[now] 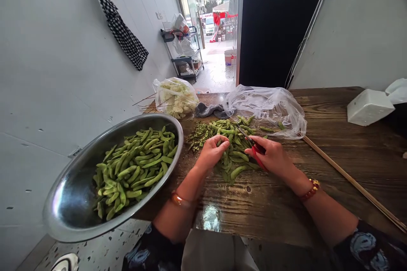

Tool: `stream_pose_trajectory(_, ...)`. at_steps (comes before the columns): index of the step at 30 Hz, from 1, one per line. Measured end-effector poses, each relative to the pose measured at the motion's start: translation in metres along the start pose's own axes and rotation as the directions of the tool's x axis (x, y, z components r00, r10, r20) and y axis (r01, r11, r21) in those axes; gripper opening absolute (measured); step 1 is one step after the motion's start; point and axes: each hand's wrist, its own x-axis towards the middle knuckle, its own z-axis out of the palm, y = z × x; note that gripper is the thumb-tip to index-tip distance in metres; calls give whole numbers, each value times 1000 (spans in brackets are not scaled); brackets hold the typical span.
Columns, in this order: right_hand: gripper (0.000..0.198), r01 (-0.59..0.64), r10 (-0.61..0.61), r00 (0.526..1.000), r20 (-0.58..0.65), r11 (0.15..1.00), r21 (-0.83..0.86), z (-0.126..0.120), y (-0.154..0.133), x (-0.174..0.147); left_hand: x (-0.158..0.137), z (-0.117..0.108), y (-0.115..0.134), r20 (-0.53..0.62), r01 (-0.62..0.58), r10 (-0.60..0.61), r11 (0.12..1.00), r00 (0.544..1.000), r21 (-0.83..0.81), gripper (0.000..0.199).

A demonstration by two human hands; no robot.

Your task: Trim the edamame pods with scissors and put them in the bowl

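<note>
Right hand (276, 154): clamped on the scissors (260, 160), palm turned inward.
Scissors: long axis runs forward and to the left from the right hand; blade tips lie over the far part of the pod pile (239, 155).
Pod pile: on the surface (270, 216), between the hands and extending beyond them; pods lie at mixed angles.
Left hand (213, 150): at the left edge of the pile, fingers curled, thumb and fingertips together; whether a pod is gripped cannot be told.
Proximity: both hands adjoin the pile; the blade tips lie forward and right of the left hand.
Arm pose: forearms converge toward the pile.
Bowl (66, 194): left of the left hand, tilted, containing further pods (136, 169).
</note>
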Motion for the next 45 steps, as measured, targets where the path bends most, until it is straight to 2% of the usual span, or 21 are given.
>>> stream_pose_trajectory(2, 42, 9, -9, 1000, 4, 1000, -2, 1, -1, -1, -1, -1, 1, 76, 124, -107, 958, 991, -260, 25)
stream_pose_trajectory(4, 42, 15, -15, 1000, 5, 1000, 1, 1, -2, -2, -1, -1, 1, 140, 196, -150, 888, 979, -416, 31)
stream_pose_trajectory(8, 41, 4, -4, 1000, 19, 1000, 6, 1, -3, -3, -1, 0, 2, 172, 225, -158, 836, 972, -501, 43)
stream_pose_trajectory(11, 42, -3, 3, 1000, 25, 1000, -1, 1, -4, -3, -2, 1, 3, 137, 186, -136, 854, 981, -487, 47)
stream_pose_trajectory(14, 43, -9, 10, 999, 40, 1000, -18, 1, -5, -4, -3, 1, 4, 103, 144, -108, 873, 989, -466, 40)
stream_pose_trajectory(21, 41, 15, -12, 995, 94, 999, -36, 0, -8, -4, -4, 3, 3, 110, 98, -54, 890, 992, -446, 35)
stream_pose_trajectory(24, 43, 32, -28, 993, 114, 999, -33, -1, -10, -4, -5, 5, 2, 78, 86, -60, 914, 995, -397, 33)
stream_pose_trajectory(28, 44, 49, -45, 991, 130, 999, -21, 0, -11, -3, -8, 7, 5, 113, 91, -63, 963, 992, -254, 30)
stream_pose_trajectory(34, 47, 63, -59, 987, 148, 998, -24, 0, -13, -3, -10, 11, 12, 130, -85, 99, 990, 987, -111, 20)
stream_pose_trajectory(45, 43, 44, -38, 989, 142, 998, -39, 0, -14, -3, -7, 9, 8, 118, -199, 197, 980, 973, 5, 18)
